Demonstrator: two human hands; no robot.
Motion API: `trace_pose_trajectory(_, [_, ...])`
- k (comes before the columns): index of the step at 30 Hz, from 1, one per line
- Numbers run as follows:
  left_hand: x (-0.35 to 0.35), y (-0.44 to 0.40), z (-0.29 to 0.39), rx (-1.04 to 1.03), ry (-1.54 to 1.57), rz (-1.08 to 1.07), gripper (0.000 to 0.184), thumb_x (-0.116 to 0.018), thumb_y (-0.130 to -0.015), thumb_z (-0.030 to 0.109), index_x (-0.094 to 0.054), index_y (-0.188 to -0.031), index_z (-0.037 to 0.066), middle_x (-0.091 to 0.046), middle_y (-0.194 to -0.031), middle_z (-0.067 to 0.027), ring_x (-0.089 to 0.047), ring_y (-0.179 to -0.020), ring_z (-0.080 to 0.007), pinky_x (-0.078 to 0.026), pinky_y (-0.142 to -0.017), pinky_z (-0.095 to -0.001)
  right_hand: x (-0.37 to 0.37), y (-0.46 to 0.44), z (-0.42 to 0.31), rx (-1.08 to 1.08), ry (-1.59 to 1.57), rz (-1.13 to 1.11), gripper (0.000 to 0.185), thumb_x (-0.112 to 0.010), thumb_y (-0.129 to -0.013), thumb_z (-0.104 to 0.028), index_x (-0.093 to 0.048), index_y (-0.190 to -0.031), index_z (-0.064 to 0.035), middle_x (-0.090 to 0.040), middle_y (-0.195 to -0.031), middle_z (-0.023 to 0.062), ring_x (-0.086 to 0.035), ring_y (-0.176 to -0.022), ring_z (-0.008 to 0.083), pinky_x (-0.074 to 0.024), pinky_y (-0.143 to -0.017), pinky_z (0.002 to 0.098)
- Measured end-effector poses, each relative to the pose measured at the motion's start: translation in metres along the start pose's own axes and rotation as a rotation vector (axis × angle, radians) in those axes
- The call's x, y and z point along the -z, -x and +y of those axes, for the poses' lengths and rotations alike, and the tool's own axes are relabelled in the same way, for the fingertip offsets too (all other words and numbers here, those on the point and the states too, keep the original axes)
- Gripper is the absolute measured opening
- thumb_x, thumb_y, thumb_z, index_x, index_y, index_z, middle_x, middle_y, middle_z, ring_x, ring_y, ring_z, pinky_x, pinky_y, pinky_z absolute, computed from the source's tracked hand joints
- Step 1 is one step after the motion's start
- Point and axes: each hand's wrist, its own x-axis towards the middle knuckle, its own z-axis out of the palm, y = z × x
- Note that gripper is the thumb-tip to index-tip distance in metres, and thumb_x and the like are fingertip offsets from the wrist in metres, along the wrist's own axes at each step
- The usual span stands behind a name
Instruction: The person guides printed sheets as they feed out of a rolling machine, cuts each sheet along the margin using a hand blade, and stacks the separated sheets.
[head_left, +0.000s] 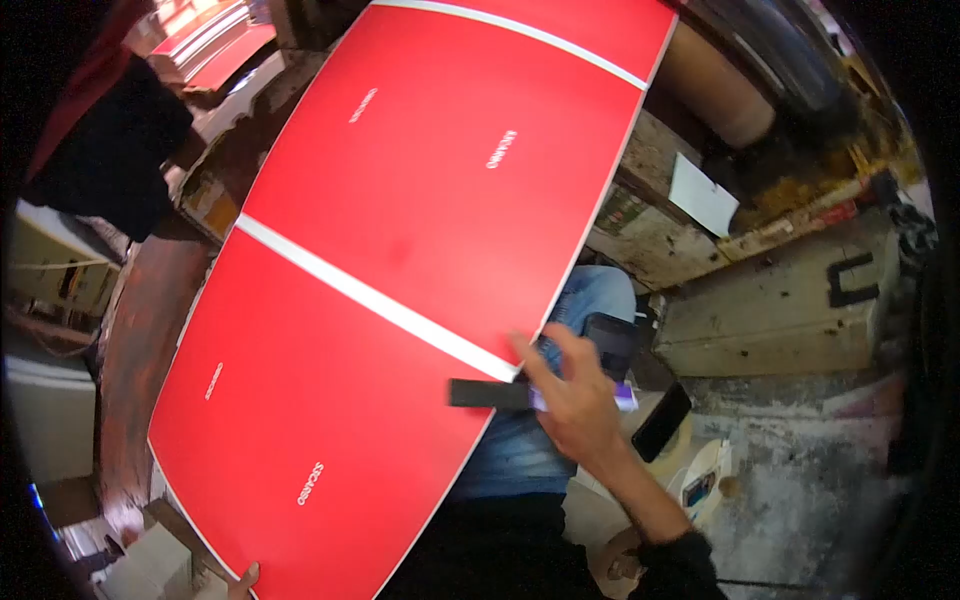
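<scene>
A large red printed sheet (400, 250) with white bands and small white lettering lies slantwise in front of me. My right hand (575, 400) is at its right edge, closed on a flat dark bar (490, 394) with a purple and white end. The index finger stretches over the sheet, close to the white band (380, 305). The bar's dark end overlaps the red surface. At the bottom edge of the view, part of my left hand (243, 582) pinches the sheet's lower left border; its other fingers are hidden.
Under the sheet are jeans-clad legs (605, 290) with a dark phone-like object (610, 340). To the right are a black flat object (661, 422), a tape roll (675, 440) and a wooden board (790, 310). A person in dark clothing (110, 150) is at upper left.
</scene>
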Motion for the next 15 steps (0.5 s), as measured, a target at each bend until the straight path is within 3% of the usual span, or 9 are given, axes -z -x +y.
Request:
trace_pose_trajectory(3, [-0.001, -0.009, 0.004, 0.006, -0.038, 0.011, 0.063, -0.065, -0.083, 0.002, -0.036, -0.139, -0.002, -0.053, -0.130, -0.0180, -0.059, -0.112, -0.0299, -0.051, -0.094, -0.0444, -0.030, -0.014, 0.041, 0.190, -0.034, 0.016, 0.057, -0.068, -0.062, 0.004, -0.066, -0.118, -0.0088, -0.062, -0.101, 0.0078, -0.054, -0.076, 0.0218, -0.0481, -0.049, 0.0288])
trace_pose_trajectory(9, [0.016, -0.021, 0.000, 0.069, -0.118, 0.110, 0.061, -0.066, -0.084, 0.002, -0.038, -0.138, -0.002, -0.054, -0.129, -0.0172, -0.059, -0.112, -0.0286, -0.052, -0.094, -0.0433, -0.013, -0.029, 0.049, 0.035, -0.352, 0.169, 0.048, -0.075, -0.056, 0.000, -0.073, -0.103, -0.0077, -0.069, -0.088, 0.0056, -0.058, -0.071, 0.0184, -0.0474, -0.056, 0.0290])
trace_pose_trajectory(10, [0.022, -0.023, 0.000, 0.069, -0.126, 0.131, 0.061, -0.066, -0.084, 0.002, -0.038, -0.138, -0.002, -0.054, -0.129, -0.0171, -0.059, -0.112, -0.0284, -0.052, -0.094, -0.0432, -0.009, -0.027, 0.047, 0.051, -0.345, 0.198, 0.055, -0.074, -0.050, 0.000, -0.070, -0.105, -0.0066, -0.066, -0.087, 0.0038, -0.060, -0.076, 0.0210, -0.0518, -0.056, 0.0310])
trace_pose_trajectory(15, [0.072, -0.042, -0.011, -0.048, -0.139, 0.217, 0.059, -0.067, -0.085, 0.002, -0.040, -0.138, -0.002, -0.054, -0.129, -0.0164, -0.059, -0.112, -0.0272, -0.052, -0.094, -0.0422, 0.004, -0.016, 0.016, 0.038, -0.441, 0.251, 0.048, -0.076, -0.056, -0.010, -0.072, -0.104, -0.0059, -0.067, -0.085, 0.0058, -0.060, -0.069, 0.0206, -0.0487, -0.054, 0.0302])
